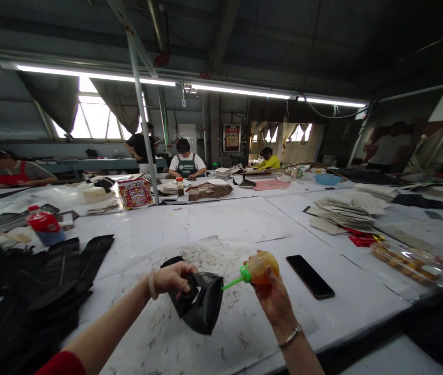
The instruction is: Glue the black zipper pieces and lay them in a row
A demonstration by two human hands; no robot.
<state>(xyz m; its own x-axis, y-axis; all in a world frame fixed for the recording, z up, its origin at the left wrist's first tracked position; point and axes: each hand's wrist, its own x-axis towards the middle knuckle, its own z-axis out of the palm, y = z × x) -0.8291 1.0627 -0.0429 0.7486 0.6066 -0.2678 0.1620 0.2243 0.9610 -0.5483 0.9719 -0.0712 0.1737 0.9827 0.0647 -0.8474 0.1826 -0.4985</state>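
My left hand (172,277) is closed on a folded black leather piece (200,304), held just above the white table (225,224). My right hand (272,297) grips a small orange squeeze bottle (262,267) with a green nozzle (234,281). The nozzle tip points left and touches the edge of the black piece. A stained sheet of paper (206,255) lies under both hands.
A black phone (309,276) lies right of my hands. A heap of black leather pieces (41,291) fills the left. A stack of grey cut pieces (346,211) and a clear snack tray (409,260) sit at the right. Several other people work at the far tables.
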